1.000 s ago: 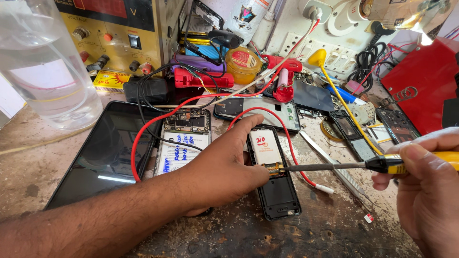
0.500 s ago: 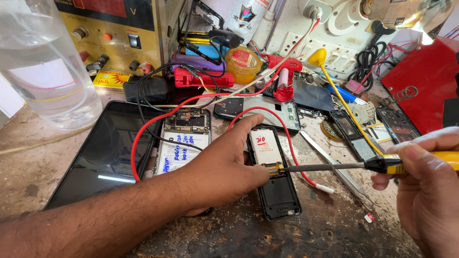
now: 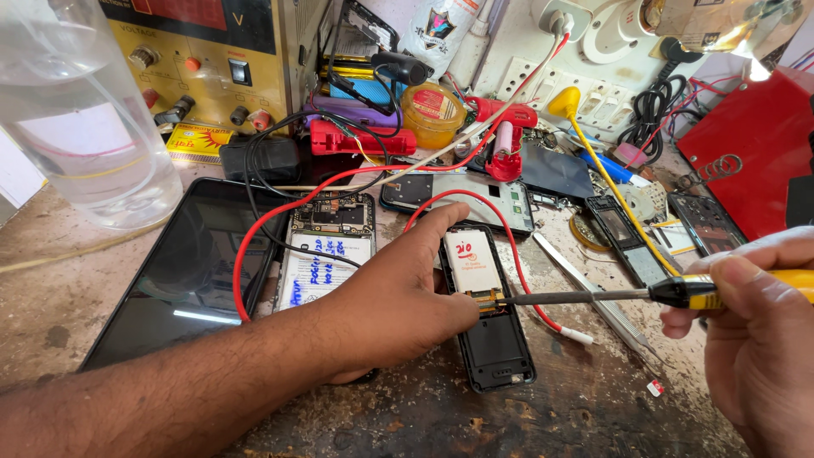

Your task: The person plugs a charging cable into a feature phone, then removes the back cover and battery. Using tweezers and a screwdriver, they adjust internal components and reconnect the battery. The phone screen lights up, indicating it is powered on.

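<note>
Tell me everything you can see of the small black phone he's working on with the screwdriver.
The small black phone lies flat on the worn bench, back cover off, long axis running away from the camera. Its upper half holds a white battery with red handwriting; the lower half is a bare black plastic shell. The left hand steadies its left edge. The screwdriver, held in the right hand, touches a small brass-coloured contact part at mid-body. A red wire loops around its top.

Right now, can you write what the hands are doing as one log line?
left hand: steadies small opened phone | right hand: holds yellow-handled screwdriver | tip: at phone's middle | bench: cluttered
</note>
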